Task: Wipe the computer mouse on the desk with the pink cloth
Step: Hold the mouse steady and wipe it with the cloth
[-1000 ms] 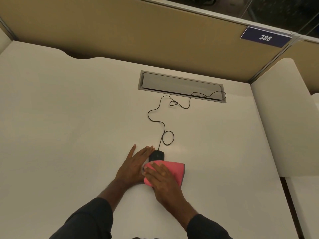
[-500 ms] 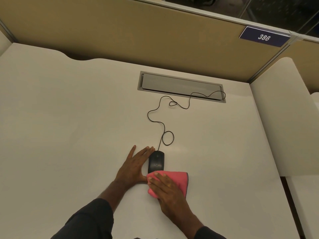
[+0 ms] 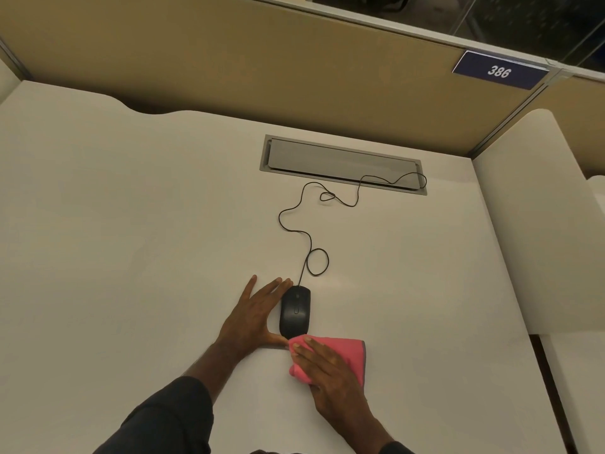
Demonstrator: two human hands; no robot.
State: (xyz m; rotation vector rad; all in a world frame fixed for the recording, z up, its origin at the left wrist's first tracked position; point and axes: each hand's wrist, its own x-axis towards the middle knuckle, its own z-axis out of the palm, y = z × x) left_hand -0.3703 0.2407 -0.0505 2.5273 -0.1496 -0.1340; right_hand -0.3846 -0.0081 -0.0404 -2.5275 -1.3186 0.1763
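1. My left hand [image 3: 252,317] lies flat, fingers straight, bracing the mouse [image 3: 294,311] near the tabletop's [image 3: 131,224] front edge.
2. My right hand [image 3: 330,371] presses the pink cloth [image 3: 347,350], fingers straight, at the mouse's near end; mid-wipe, I judge.
3. Next: stroke forward, short of the cable [image 3: 311,257]. Bare tabletop all around.

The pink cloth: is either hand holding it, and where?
The right hand presses flat on the pink cloth's near-left part; the left hand steadies the mouse.
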